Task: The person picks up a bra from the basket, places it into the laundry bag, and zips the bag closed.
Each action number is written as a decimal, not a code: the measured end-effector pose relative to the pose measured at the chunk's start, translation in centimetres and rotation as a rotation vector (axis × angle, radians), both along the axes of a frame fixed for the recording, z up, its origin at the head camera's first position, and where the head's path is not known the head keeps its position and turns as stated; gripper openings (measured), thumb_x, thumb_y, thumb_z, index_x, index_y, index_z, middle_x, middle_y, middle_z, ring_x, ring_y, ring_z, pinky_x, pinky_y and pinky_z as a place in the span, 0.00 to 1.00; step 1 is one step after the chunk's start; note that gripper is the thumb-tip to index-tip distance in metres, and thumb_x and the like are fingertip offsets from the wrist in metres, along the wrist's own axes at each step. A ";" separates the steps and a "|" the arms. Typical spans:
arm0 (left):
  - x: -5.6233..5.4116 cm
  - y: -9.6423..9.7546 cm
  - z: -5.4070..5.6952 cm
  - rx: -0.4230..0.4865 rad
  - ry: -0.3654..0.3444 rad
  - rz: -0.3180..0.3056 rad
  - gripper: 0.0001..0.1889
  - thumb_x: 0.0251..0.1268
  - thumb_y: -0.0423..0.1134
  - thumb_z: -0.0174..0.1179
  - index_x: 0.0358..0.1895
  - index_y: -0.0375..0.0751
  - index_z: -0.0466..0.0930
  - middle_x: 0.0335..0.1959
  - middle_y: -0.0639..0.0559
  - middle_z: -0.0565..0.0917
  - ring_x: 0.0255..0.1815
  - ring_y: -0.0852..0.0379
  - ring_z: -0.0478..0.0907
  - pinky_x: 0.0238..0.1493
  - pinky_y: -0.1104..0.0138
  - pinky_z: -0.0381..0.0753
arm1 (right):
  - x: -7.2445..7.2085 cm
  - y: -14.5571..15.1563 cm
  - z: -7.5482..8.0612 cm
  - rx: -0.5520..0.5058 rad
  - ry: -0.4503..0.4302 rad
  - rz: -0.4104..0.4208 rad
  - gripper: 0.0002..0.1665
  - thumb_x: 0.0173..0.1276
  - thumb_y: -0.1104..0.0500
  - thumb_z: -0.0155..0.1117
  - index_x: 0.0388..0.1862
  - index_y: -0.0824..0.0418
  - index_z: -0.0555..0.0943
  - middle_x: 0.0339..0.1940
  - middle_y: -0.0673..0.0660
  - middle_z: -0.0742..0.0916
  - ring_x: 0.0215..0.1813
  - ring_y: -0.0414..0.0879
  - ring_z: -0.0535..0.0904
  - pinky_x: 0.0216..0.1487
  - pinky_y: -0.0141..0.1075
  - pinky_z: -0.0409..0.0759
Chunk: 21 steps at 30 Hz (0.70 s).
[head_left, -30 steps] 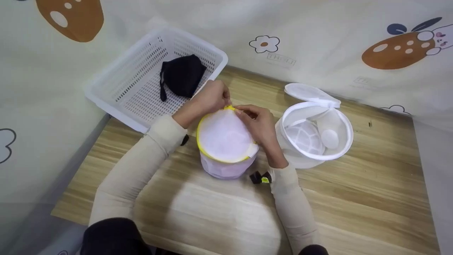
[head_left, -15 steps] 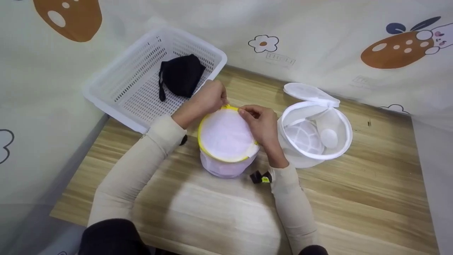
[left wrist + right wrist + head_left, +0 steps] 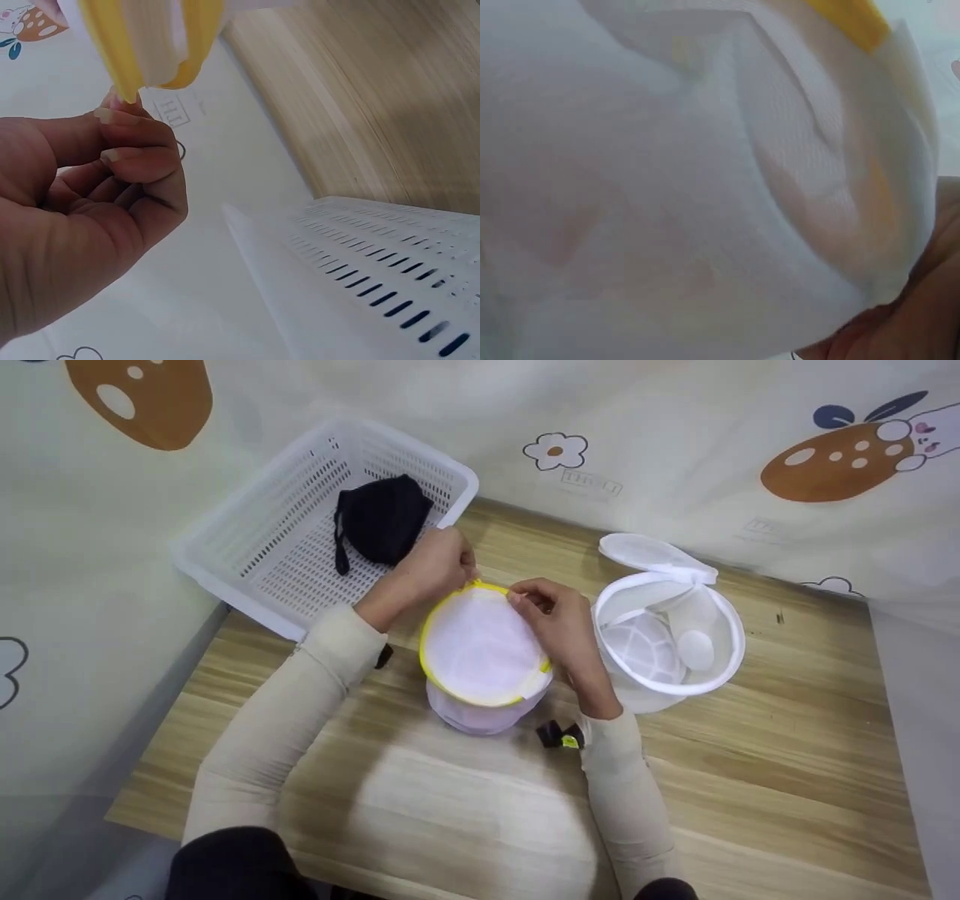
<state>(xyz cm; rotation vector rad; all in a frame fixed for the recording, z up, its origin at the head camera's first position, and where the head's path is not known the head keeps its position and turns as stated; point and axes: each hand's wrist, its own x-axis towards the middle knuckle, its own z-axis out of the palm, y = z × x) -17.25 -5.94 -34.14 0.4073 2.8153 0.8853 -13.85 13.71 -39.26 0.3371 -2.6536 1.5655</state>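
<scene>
Pinching the yellow trim [image 3: 112, 45] of a round pale mesh bag [image 3: 480, 649] at the far edge with the left grip [image 3: 437, 561], closing thumb and fingertips on a pointed end. Clasping the same trim just to the right with the right grip [image 3: 559, 622], between thumb and fingers. Having the bag on the tabletop [image 3: 450, 802] between both forearms, with a white tab [image 3: 535, 684] at the near right of the rim. Seeing thin, see-through mesh across most of the right wrist view. Having, just beside the right grip, a white container [image 3: 738, 637] with a tilted-back lid [image 3: 652, 553] and a ribbed round piece inside. Noting, at far left, a slotted white basket [image 3: 277, 521] holding a black cloth item [image 3: 386, 519].
</scene>
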 end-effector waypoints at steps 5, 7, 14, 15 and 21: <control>-0.2 0.8 0.2 -0.005 0.006 -0.026 0.09 0.61 0.33 0.60 0.25 0.34 0.84 0.20 0.48 0.82 0.27 0.54 0.77 0.32 0.67 0.73 | -0.2 -0.2 -0.4 -0.009 0.037 0.056 0.11 0.65 0.51 0.67 0.40 0.56 0.87 0.31 0.50 0.85 0.33 0.41 0.79 0.36 0.33 0.76; -0.4 1.2 0.2 -0.017 0.016 -0.036 0.09 0.61 0.33 0.61 0.24 0.35 0.84 0.20 0.49 0.81 0.26 0.55 0.76 0.32 0.68 0.72 | -0.4 -0.4 -0.6 -0.005 0.053 0.051 0.11 0.64 0.51 0.67 0.39 0.57 0.88 0.30 0.49 0.86 0.32 0.40 0.79 0.35 0.33 0.75; -0.7 1.8 -0.1 -0.046 0.053 -0.053 0.13 0.62 0.36 0.62 0.18 0.39 0.79 0.17 0.54 0.76 0.26 0.55 0.72 0.33 0.67 0.71 | -0.6 -0.5 -0.7 0.007 0.042 -0.013 0.10 0.63 0.53 0.69 0.34 0.58 0.88 0.26 0.50 0.85 0.28 0.40 0.77 0.29 0.31 0.74; -0.7 1.8 -0.1 -0.044 0.056 -0.055 0.13 0.61 0.36 0.62 0.18 0.39 0.80 0.17 0.54 0.77 0.26 0.55 0.73 0.32 0.67 0.71 | -0.6 -0.5 -0.7 0.012 0.045 -0.023 0.09 0.63 0.53 0.69 0.34 0.58 0.88 0.25 0.50 0.85 0.28 0.40 0.77 0.29 0.31 0.74; -0.8 1.7 0.0 -0.023 0.041 -0.042 0.10 0.60 0.33 0.62 0.22 0.35 0.85 0.17 0.50 0.81 0.26 0.55 0.76 0.30 0.69 0.71 | -0.7 -0.3 -0.6 0.064 0.072 -0.075 0.10 0.63 0.53 0.69 0.34 0.59 0.89 0.26 0.50 0.86 0.28 0.40 0.79 0.31 0.32 0.75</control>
